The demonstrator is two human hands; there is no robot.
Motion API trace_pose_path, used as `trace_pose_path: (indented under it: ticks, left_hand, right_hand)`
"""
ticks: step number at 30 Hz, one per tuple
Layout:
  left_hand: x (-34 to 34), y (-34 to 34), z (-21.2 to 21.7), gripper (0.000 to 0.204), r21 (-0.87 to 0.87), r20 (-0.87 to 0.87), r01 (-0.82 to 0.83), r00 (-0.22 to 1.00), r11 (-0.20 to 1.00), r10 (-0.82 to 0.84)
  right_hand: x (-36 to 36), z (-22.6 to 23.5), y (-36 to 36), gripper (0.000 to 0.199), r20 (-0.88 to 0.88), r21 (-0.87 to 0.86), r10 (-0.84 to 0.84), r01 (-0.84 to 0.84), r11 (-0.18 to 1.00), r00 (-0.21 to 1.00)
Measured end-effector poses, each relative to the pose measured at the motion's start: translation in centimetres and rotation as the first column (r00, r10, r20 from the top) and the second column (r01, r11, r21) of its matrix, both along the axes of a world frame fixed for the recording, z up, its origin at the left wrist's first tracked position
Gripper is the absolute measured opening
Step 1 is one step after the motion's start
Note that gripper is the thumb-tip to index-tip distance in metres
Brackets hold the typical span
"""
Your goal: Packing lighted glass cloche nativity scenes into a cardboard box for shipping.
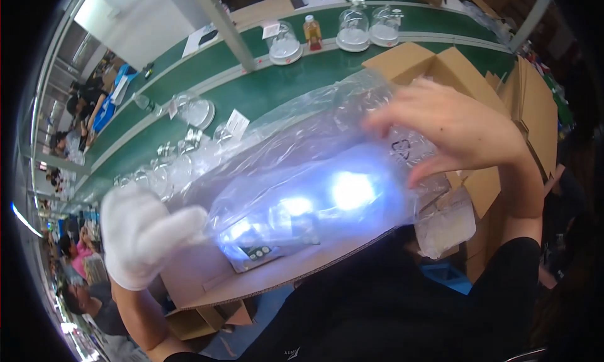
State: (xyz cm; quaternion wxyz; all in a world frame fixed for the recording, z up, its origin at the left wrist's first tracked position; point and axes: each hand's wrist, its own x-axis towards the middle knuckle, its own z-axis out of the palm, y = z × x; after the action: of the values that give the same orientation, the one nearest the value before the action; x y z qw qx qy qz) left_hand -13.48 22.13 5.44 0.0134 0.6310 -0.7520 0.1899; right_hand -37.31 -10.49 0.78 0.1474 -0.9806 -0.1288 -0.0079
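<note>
A clear plastic bag lies stretched across an open cardboard box in front of me, with bright light glaring off it. Beneath the plastic shows a packaged item with a dark printed patch; its kind is hard to make out. My left hand, in a white glove, is closed at the bag's left edge, its fingertips against the plastic. Bare and slightly blurred, my right hand is over the bag's right end. Its fingers are curved and apart from the thumb, touching or close to the plastic.
Another open cardboard box stands at the right. On the green conveyor are several clear domes on white bases and a bottle of amber liquid. More clear domes crowd behind my left hand. A metal post rises beyond; other people are at far left.
</note>
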Motion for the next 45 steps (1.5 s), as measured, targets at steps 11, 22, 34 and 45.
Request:
trace_pose_path:
  ticks: [11, 22, 34, 45]
  left_hand:
    - [1.7, 12.9, -13.2, 0.019, 0.470, 0.120, -0.214, 0.977, 0.856, 0.179]
    - [5.3, 15.3, -15.8, 0.022, 0.442, 0.511, -0.610, 0.774, 0.658, 0.374]
    - [2.5, 3.4, -9.2, 0.052, 0.495, -0.539, -0.076, 0.755, 0.865, 0.374]
    - [1.2, 4.6, -18.3, 0.008, 0.701, -0.036, -0.018, 0.998, 0.713, 0.060]
  right_hand:
    - [4.9, -10.6, 3.2, 0.063, -0.262, -0.098, 0.085, -0.114, 0.989, 0.961]
    - [9.3, -12.4, 6.8, 0.074, -0.522, 0.098, 0.167, -0.136, 0.986, 0.837]
    - [8.9, -16.1, 3.9, 0.103, -0.601, -0.131, 0.111, -0.234, 0.963, 0.792]
    - [8.2, -12.2, 4.2, 0.074, -0.569, -0.059, 0.033, -0.081, 0.995, 0.821]
